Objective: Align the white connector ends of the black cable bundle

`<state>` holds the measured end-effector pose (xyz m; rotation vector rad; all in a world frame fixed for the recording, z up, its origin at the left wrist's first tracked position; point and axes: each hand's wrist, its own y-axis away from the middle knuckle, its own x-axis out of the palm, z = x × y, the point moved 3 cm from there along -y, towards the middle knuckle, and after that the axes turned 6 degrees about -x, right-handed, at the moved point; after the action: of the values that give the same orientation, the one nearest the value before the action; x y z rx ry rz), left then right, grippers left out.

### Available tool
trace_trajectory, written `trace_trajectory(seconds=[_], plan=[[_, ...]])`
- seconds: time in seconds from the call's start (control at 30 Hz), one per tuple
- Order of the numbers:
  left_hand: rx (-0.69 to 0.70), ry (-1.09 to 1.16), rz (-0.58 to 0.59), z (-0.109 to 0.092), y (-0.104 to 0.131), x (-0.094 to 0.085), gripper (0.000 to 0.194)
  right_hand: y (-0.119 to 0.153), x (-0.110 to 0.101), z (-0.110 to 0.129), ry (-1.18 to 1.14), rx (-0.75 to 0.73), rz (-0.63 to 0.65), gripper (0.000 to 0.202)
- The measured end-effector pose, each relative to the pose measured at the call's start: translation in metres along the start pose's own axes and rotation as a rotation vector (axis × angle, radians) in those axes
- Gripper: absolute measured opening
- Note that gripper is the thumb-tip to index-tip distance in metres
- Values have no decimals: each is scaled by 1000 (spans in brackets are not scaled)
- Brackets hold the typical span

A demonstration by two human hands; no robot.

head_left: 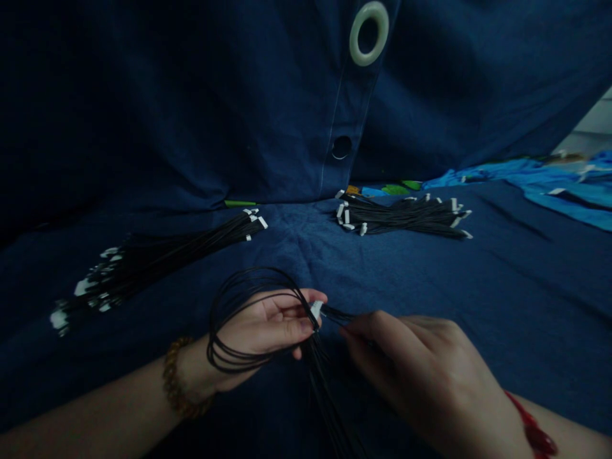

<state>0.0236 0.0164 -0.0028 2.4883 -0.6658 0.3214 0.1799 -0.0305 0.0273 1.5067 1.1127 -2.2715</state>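
Black wires (248, 319) between two wire bundles (157, 261), (406, 215).

The surface (502, 293) in front of me is covered by a dark blue, lightly creased cloth. Two bundles lie directly on it. A long bundle of thin black cords with small white end tags (143, 264) rests at the left, running diagonally from near left to far centre. A shorter bundle of the same black, white-tagged cords (406, 215) rests at the far centre-right, well apart from the first. A bright blue fabric (549, 182) lies at the far right edge.
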Motion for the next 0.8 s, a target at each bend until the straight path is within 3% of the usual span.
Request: trace_trajectory(seconds=[0.6,0.8], plan=[[22,-192,23,-1,-1,0,28,2,7,4,-31,-49,67,11],[63,-111,-51,0,-1,-3,29,-2,-21,-9,17,111,107,8]])
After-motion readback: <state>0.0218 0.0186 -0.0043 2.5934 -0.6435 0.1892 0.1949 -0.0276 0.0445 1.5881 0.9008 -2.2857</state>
